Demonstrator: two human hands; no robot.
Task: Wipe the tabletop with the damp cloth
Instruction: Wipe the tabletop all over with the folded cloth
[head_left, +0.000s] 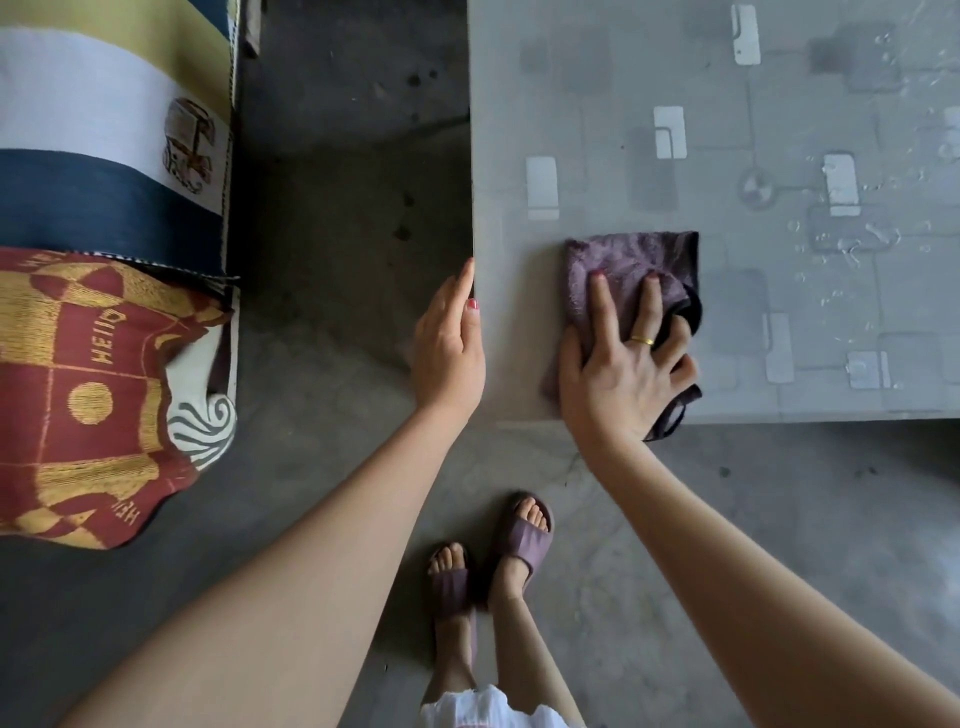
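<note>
- Table (623, 78): grey patterned top, seen from above; its near left corner lies between the two hands
- Cloth (631, 260): purple, folded, lying flat on the table near that corner; one dark edge hangs over the near rim
- Right hand (626, 358): laid palm down on the cloth, fingers spread and nearly straight, pressing it onto the top; a gold ring shows on one finger
- Left hand (449, 348): open, fingers straight and together, set against the table's left edge; it holds nothing
- Water drops (857, 239): scattered on the top to the right of the cloth, well apart from it
- Sofa (104, 208): left of the table, across a strip of floor, covered in striped and red-and-gold fabric
- Feet in purple slippers (519, 540): on the concrete floor just below the table's near edge
</note>
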